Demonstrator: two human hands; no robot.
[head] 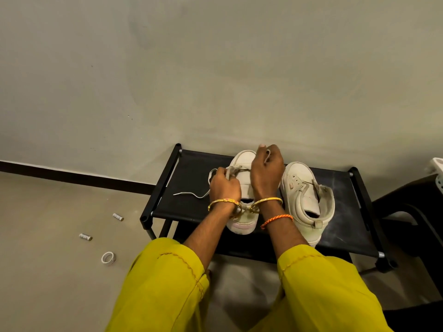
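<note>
Both hands cover most of the shoe (244, 159), so its eyelets are hidden and only toe and heel show. The left hand (224, 185) curls round the lace (185, 193) at the shoe's left side, the loose end trailing across the shoe rack (347, 212). The right hand (267, 172) seems to pinch a lace loop above the toe. A second shoe (304, 188) stands just beside it on the right. The rack's back edge runs along the wall, close behind both toes.
</note>
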